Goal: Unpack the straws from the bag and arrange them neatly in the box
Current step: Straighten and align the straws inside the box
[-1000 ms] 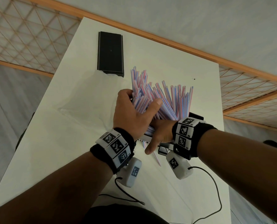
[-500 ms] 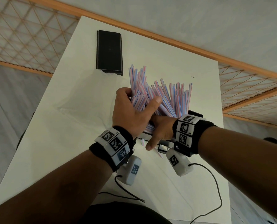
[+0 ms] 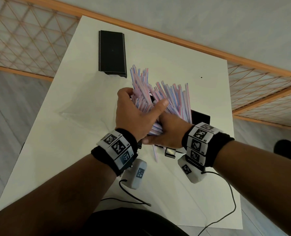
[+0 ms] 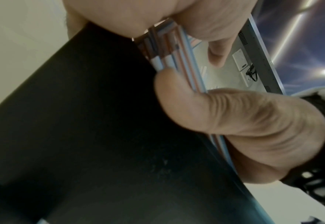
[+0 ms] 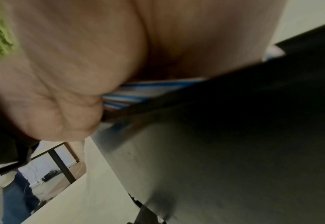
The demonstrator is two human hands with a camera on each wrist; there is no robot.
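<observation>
A thick bundle of pink-and-blue striped straws [image 3: 160,92] fans out upward over the black box [image 3: 201,117] on the right of the white table [image 3: 73,150]. My left hand [image 3: 141,108] grips the bundle from the left, thumb across its front. Lower down, my right hand [image 3: 165,132] is wrapped round the bundle's lower ends at the box's near end. In the left wrist view the straws [image 4: 169,50] run between the fingers beside the box wall [image 4: 81,121]. The right wrist view has the straws [image 5: 148,91] squeezed between palm and box [image 5: 234,121]. One straw [image 3: 154,154] pokes out below the hands.
The black box lid [image 3: 111,51] lies flat at the table's far left. A crumpled clear plastic bag [image 3: 83,106] lies left of my hands. Black cables [image 3: 233,201] trail over the near table edge. A metal clasp [image 3: 170,151] shows on the box front.
Both hands keep hold of the bundle in about the same place. My right forefinger, which pointed down at the table, has drawn up under the straws.
</observation>
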